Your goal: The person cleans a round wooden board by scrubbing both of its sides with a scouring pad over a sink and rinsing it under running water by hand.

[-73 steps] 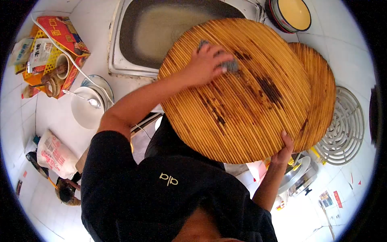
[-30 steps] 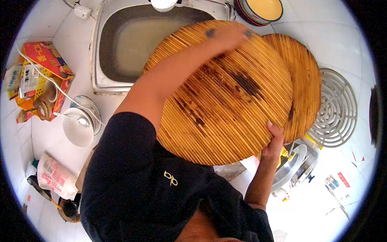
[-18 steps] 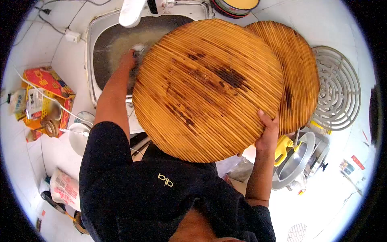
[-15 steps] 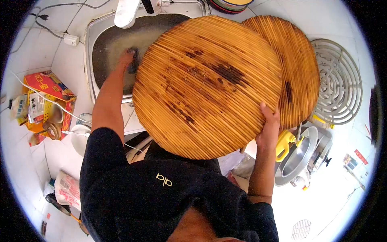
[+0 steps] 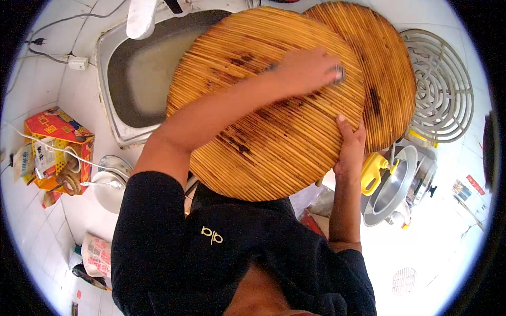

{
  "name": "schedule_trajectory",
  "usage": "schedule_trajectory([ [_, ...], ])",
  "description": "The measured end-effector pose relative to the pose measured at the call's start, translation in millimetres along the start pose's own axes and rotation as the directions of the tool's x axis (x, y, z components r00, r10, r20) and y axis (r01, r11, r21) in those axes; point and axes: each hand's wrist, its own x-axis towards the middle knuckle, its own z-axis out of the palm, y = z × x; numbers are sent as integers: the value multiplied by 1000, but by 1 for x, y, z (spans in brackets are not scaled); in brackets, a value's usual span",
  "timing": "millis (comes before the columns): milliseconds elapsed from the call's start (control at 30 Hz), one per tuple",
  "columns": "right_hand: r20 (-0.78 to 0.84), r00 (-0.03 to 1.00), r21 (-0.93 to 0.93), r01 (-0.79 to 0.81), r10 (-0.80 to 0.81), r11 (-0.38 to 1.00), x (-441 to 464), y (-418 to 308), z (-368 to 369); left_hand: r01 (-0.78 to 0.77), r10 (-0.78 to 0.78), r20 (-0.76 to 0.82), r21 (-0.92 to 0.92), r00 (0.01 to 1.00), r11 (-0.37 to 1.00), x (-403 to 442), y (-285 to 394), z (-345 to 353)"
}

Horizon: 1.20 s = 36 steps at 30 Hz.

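Left hand: closed around a dark scrubber [image 5: 339, 75], which is blurred and shows at both sides of the fingers; the left hand [image 5: 308, 71] is over the upper right part of the board.
Right hand: thumb on the board's face near the lower right edge, the other fingers out of sight underneath; the right hand [image 5: 349, 152] holds the rim.
Round ribbed wooden board [image 5: 263, 174]: face up beneath the left forearm, its rim in the right hand.
Dark stains [image 5: 234, 142]: across the middle of the ribs, left of the right hand.
Just changed: the left hand was down in the sink and is now back on the board, so the scrubber is again at the ribbed face.
Second round board [image 5: 392, 79]: beyond the right hand, partly covered by the first.
Yellow plastic jug [image 5: 371, 168]: just right of the right hand, beside a metal basin [image 5: 410, 158].
Sink [image 5: 104, 79]: beyond the left forearm, cloudy water inside, with the white faucet [image 5: 140, 18] over its far rim.
White bowl [image 5: 108, 200]: left of the left elbow, a spoon [image 5: 116, 184] across it.
Red and yellow carton [image 5: 58, 126]: farther left, holding packets.
Grey spiral rack [image 5: 448, 89]: right of both boards.
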Motion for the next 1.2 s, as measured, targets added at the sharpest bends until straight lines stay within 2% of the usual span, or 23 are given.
schedule_trajectory([
  [67, -12, 1000, -24, 18, -18, 1000, 1, 2, 1, 72, -79, -139, -56, 987, 996, 33, -28, 11],
  [133, -38, 999, -44, 28, -30, 999, -1, 6, 1, 126, -113, -269, 30, 957, 992, 69, -72, 28],
  [200, -43, 998, -30, 35, -36, 999, 1, 10, -2, 81, -30, -494, 83, 869, 993, 85, -126, 47],
  [233, -36, 999, -6, 31, -31, 1000, 0, 13, -4, 108, -32, -464, 138, 885, 985, 88, -153, 41],
  [300, -13, 999, 30, 44, -44, 999, 2, 16, -4, 255, -171, -355, 206, 919, 945, 68, -180, 12],
  [333, -2, 998, 36, 57, -57, 998, 2, 17, -4, 374, -311, -273, 223, 910, 900, 52, -183, -8],
  [400, 20, 998, 84, 58, -60, 995, 0, 19, -6, 547, -461, -307, 318, 832, 775, 13, -219, -15],
  [467, 57, 997, 175, 50, -61, 983, 1, 19, -6, 594, -481, -357, 370, 801, 714, -41, -264, -24],
  [567, 27, 999, 192, 13, -18, 981, -8, 19, -13, 637, -645, -216, 550, 733, 539, -147, -358, -31],
  [600, -1, 999, 112, 46, -46, 993, -10, 22, -23, 634, -702, -170, 608, 692, 478, -175, -367, -36],
  [667, -50, 996, 117, 77, -72, 990, -21, 12, -35, 637, -591, -335, 641, 734, 428, -220, -334, -50],
  [700, -76, 994, 116, 91, -83, 989, -27, 7, -40, 723, -648, -329, 403, 687, 561, -238, -322, -48],
  [733, -110, 986, 106, 134, -123, 985, -34, 3, -44, 758, -703, -303, 128, 644, 639, -255, -310, -44],
  [767, -142, 976, 94, 177, -163, 980, -39, 0, -48, 739, -750, -262, -160, 608, 655, -274, -298, -39],
  [833, -178, 959, 103, 240, -220, 965, -50, -7, -48, 728, -804, -252, -341, 539, 595, -296, -231, -12],
  [867, -182, 954, 127, 264, -239, 956, -55, -12, -44, 711, -896, -76, -582, 437, 396, -293, -189, -7],
  [900, -186, 947, 151, 289, -260, 945, -60, -14, -39, 637, -924, 125, -756, 361, 146, -286, -149, -8],
  [967, -249, 931, 109, 300, -266, 948, -67, -15, -34, 476, -841, 325, -875, 433, -93, -268, -96, -3],
  [1033, -326, 910, 96, 302, -257, 948, -74, -13, -28, 185, -851, 270, -961, 450, -207, -240, -82, 11],
  [1067, -301, 914, 56, 302, -272, 952, -77, -7, -36, 31, -857, 242, -966, 455, -256, -229, -82, 13],
  [1167, -150, 952, 134, 288, -267, 948, -96, -1, -45, 80, -893, 163, -987, 418, -142, -201, -111, 10],
  [1200, -34, 938, 265, 340, -344, 902, -91, 4, -62, 52, -862, 161, -987, 481, -155, -193, -128, 9],
])
